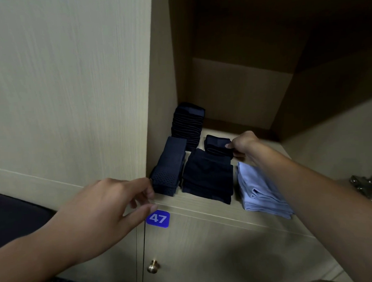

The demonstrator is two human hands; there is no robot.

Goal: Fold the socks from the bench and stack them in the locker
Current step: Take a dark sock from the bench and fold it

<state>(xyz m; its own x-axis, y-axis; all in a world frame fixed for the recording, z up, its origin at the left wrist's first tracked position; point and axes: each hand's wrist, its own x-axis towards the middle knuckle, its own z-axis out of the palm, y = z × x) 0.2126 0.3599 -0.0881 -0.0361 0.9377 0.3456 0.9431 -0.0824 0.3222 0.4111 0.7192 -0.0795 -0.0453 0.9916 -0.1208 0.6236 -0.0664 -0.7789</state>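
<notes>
Dim light, shadowed recess, wide-angle edge distortion

Mid-frame in the locker (pixel 232 99), the right hand (pixel 244 147) pinches a folded sock (pixel 216 145) over a dark stack (pixel 207 178); the left hand (pixel 106 207) touches a dotted stack (pixel 169 167).

a changing room with lockers: pale wood-grain locker (pixel 205 206) compartments, one open at 12 o'clock with folded clothing on its shelf, a shut door below it at 6 o'clock bearing a blue number tag "47" (pixel 158 218) and a brass knob (pixel 153 266). a dark padded bench (pixel 16 216) sits at 9 o'clock.
</notes>
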